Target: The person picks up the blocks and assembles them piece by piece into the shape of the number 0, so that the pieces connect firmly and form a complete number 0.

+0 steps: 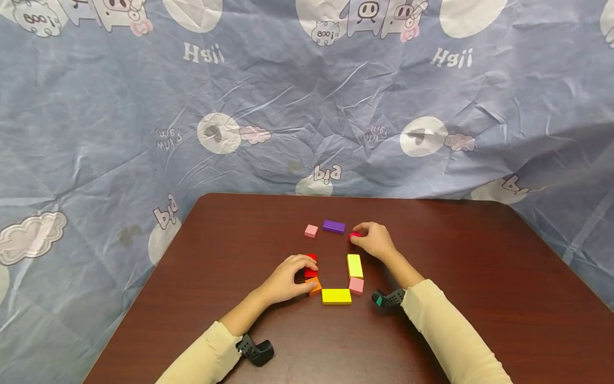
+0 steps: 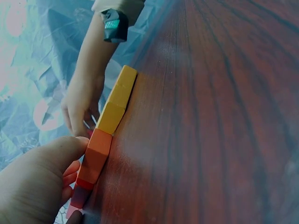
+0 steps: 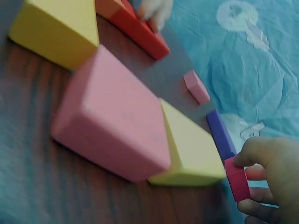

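Observation:
My left hand (image 1: 287, 280) curves over a red block (image 1: 311, 272), its fingers on the red and its thumb against the orange block (image 1: 314, 285) in front. In the left wrist view the thumb's tip lies right beside that orange block (image 2: 97, 154). My right hand (image 1: 376, 240) pinches a small crimson block (image 3: 238, 181) between thumb and fingers, near the right end of a purple block (image 1: 333, 226). Left of the purple one lies a small pink block (image 1: 311, 231).
Nearer, a yellow block (image 1: 355, 266) meets a pink cube (image 1: 356, 286), with another yellow block (image 1: 336, 297) lying crosswise beside it. Together the blocks outline a rough ring on the dark wooden table (image 1: 446, 320). A patterned blue cloth (image 1: 288, 106) hangs behind the table's far edge.

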The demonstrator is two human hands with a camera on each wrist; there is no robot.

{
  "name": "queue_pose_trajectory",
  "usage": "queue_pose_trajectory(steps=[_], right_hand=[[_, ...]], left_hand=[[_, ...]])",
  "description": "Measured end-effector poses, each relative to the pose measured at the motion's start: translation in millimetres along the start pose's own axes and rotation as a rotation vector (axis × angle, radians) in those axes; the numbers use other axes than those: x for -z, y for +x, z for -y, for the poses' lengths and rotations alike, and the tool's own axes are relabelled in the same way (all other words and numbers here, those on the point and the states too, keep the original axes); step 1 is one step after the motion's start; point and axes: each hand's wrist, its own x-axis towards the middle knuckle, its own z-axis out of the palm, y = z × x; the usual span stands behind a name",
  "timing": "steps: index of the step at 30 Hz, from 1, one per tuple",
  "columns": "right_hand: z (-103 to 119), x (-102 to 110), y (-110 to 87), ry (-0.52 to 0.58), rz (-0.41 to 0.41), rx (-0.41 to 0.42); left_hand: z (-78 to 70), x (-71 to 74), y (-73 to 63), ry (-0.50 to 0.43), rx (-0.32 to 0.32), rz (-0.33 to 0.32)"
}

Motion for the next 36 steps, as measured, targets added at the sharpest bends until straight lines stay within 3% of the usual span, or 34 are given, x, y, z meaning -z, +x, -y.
queue_pose_trajectory(steps=[10, 36], right_hand=[[18.6, -3.7, -15.0, 0.041, 0.039, 0.027], [17.1, -10.7, -21.8, 0.042, 0.071, 0.085]], left_hand=[[-2.2, 1.8, 0.5, -0.012, -0.003, -0.001], [-1.0, 1.4, 0.8, -0.013, -0.036, -0.02]])
